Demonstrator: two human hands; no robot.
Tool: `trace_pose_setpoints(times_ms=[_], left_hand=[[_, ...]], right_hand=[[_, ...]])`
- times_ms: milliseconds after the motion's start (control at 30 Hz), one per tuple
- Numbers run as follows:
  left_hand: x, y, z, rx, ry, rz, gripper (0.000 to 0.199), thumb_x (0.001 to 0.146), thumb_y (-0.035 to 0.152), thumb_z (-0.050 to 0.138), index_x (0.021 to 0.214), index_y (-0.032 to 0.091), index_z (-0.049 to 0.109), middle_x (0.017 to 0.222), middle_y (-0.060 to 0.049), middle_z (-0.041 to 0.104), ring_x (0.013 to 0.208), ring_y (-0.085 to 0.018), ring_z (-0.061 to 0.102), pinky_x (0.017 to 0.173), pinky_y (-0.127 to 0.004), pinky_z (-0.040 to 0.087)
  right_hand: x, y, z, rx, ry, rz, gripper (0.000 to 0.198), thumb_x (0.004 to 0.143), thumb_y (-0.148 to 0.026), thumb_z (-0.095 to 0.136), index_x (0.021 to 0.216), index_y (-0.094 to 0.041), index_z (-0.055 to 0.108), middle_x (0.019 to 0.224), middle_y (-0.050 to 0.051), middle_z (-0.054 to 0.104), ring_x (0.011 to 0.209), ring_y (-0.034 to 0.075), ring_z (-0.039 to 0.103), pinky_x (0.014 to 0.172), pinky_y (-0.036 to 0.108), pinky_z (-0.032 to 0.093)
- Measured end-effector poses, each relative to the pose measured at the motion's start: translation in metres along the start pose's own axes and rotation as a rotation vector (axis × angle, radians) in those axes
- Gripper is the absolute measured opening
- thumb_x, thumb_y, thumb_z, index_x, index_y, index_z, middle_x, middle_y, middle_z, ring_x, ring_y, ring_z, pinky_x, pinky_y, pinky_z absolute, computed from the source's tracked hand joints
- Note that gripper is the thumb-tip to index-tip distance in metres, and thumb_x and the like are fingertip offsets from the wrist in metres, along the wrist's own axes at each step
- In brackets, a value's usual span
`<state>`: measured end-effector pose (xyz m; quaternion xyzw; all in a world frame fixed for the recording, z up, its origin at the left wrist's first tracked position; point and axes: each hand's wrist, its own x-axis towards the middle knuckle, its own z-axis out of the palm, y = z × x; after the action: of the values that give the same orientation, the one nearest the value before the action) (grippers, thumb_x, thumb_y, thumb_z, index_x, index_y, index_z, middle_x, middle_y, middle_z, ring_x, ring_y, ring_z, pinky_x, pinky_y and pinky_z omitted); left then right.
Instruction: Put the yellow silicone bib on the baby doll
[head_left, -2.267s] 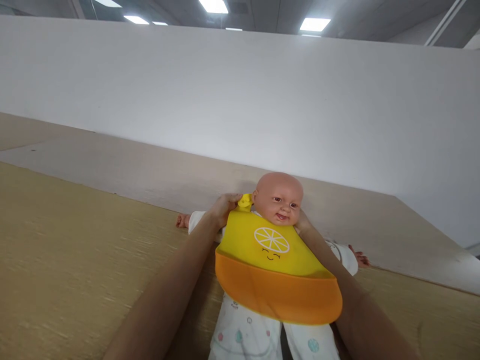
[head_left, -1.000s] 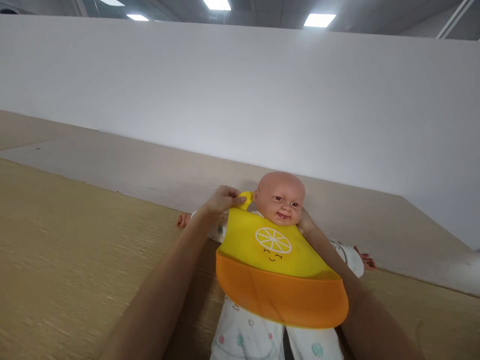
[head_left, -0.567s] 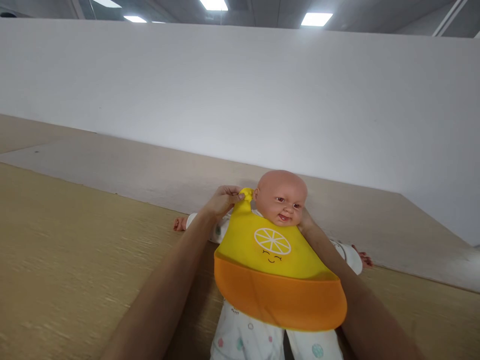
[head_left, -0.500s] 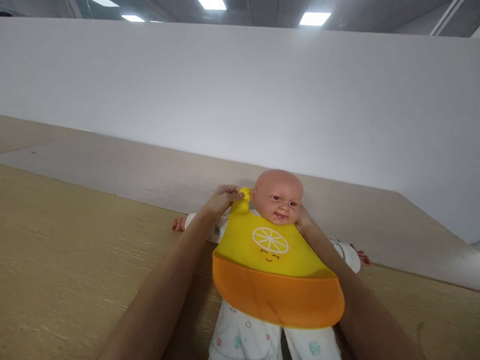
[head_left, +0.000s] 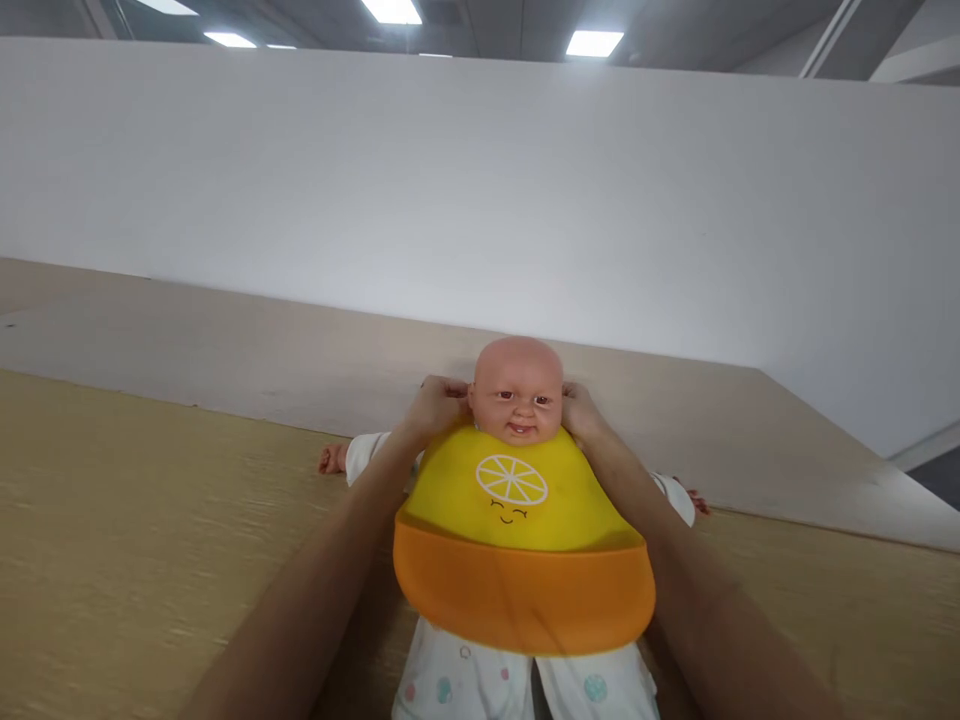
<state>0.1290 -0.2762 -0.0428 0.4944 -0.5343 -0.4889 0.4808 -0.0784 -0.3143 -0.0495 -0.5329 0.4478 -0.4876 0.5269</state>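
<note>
The bib [head_left: 517, 540], a soft two-tone piece with a bright yellow upper panel and a deep orange catch pocket curling out along its lower edge, lies spread over the chest of a baby doll [head_left: 517, 400] stretched on its back on a tan woven mat [head_left: 150, 540]. A white citrus-slice emblem and a small smiling face are printed on the yellow panel, just under the doll's chin. The bib's top edge sits tight against the neck, its straps running out of sight behind the head. The doll, bald and smiling, wears a white sleepsuit dotted with pastel shapes, its arms flung out to either side. Both of the person's bare forearms reach in from the bottom of the view. The left hand [head_left: 437, 402] is curled beside the doll's head at the neck, fingers bent in, though what they pinch is hidden. The right hand [head_left: 579, 410] mirrors it on the other side, fingers tucked behind the doll's ear, their grip likewise impossible to make out. A plain white wall [head_left: 480, 200] rises beyond the mat.
</note>
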Motion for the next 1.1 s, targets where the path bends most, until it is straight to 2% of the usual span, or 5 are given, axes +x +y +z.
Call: trace_pose_setpoints(times_ms=[133, 367, 600, 900, 1100], left_hand=[[0.001, 0.007, -0.001, -0.109, 0.13, -0.007, 0.021, 0.056, 0.026, 0.067, 0.072, 0.012, 0.071, 0.066, 0.0, 0.066, 0.059, -0.012, 0.054, 0.055, -0.021, 0.041], [0.001, 0.011, -0.002, -0.072, 0.187, 0.011, 0.019, 0.059, 0.02, 0.066, 0.076, 0.013, 0.073, 0.068, -0.001, 0.068, 0.062, -0.013, 0.058, 0.062, -0.023, 0.046], [0.007, -0.009, -0.006, -0.053, 0.141, -0.06, 0.031, 0.057, 0.03, 0.073, 0.082, 0.013, 0.073, 0.065, -0.001, 0.066, 0.057, -0.015, 0.058, 0.059, -0.026, 0.046], [0.011, -0.028, -0.004, 0.096, 0.081, -0.102, 0.024, 0.059, 0.022, 0.063, 0.079, 0.014, 0.074, 0.063, -0.001, 0.066, 0.055, -0.013, 0.055, 0.054, -0.022, 0.043], [0.014, -0.032, -0.006, 0.175, 0.104, -0.129, 0.023, 0.062, 0.025, 0.06, 0.079, 0.014, 0.072, 0.064, -0.002, 0.065, 0.058, -0.014, 0.056, 0.054, -0.021, 0.041]], right_hand=[[0.006, -0.009, -0.008, -0.177, 0.056, -0.075, 0.023, 0.054, -0.029, 0.055, 0.065, -0.013, 0.067, 0.064, 0.003, 0.065, 0.065, 0.018, 0.059, 0.06, 0.026, 0.044], [0.003, -0.023, -0.012, -0.339, 0.125, -0.014, 0.017, 0.052, -0.023, 0.051, 0.057, -0.012, 0.063, 0.048, -0.002, 0.054, 0.046, 0.009, 0.043, 0.044, 0.019, 0.032], [0.001, -0.016, -0.011, -0.116, -0.03, 0.136, 0.017, 0.05, -0.027, 0.06, 0.059, -0.014, 0.064, 0.053, 0.001, 0.06, 0.049, 0.014, 0.053, 0.045, 0.022, 0.04], [0.007, 0.012, -0.008, -0.132, -0.001, 0.211, 0.011, 0.056, -0.019, 0.054, 0.06, -0.015, 0.064, 0.05, 0.0, 0.06, 0.045, 0.013, 0.053, 0.045, 0.022, 0.042], [0.007, 0.017, -0.009, -0.206, 0.015, 0.147, 0.01, 0.059, -0.019, 0.055, 0.06, -0.015, 0.064, 0.053, 0.0, 0.061, 0.047, 0.013, 0.052, 0.046, 0.021, 0.04]])
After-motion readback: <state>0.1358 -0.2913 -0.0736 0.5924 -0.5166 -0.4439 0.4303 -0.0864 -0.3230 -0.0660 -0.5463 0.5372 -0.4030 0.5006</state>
